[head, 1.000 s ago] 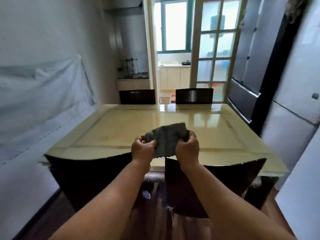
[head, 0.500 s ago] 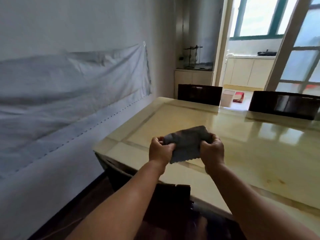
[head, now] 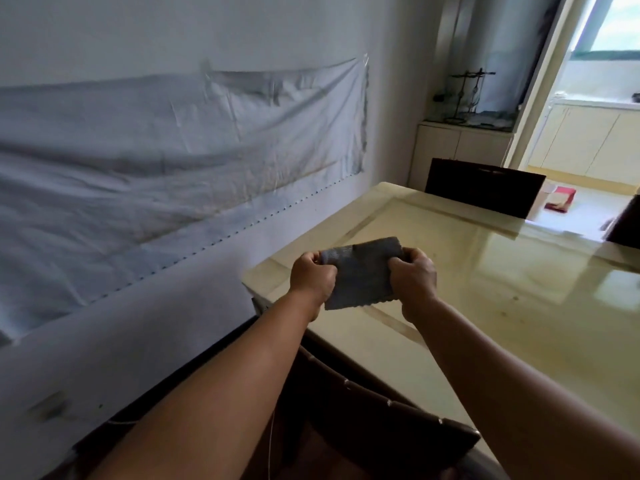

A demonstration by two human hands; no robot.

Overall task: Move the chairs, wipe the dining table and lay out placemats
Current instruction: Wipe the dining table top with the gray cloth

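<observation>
A grey cloth (head: 360, 275) is stretched between both my hands above the near left corner of the glossy cream dining table (head: 502, 306). My left hand (head: 311, 278) grips its left edge and my right hand (head: 414, 275) grips its right edge. A dark chair (head: 374, 420) stands pushed in under the table's near edge, below my forearms. Another dark chair back (head: 485, 187) rises at the far side, and part of a third chair back (head: 627, 223) shows at the right edge. No placemats are in view.
A wall draped with a white sheet (head: 156, 161) runs close along the table's left side, leaving a narrow strip of dark floor. A low cabinet (head: 460, 150) stands in the far corner. A doorway at the far right opens onto a bright kitchen.
My view has swung left and drawn closer to the table's left corner. Both hands still hold the cloth the same way. The fridge and glass door have left the frame.
</observation>
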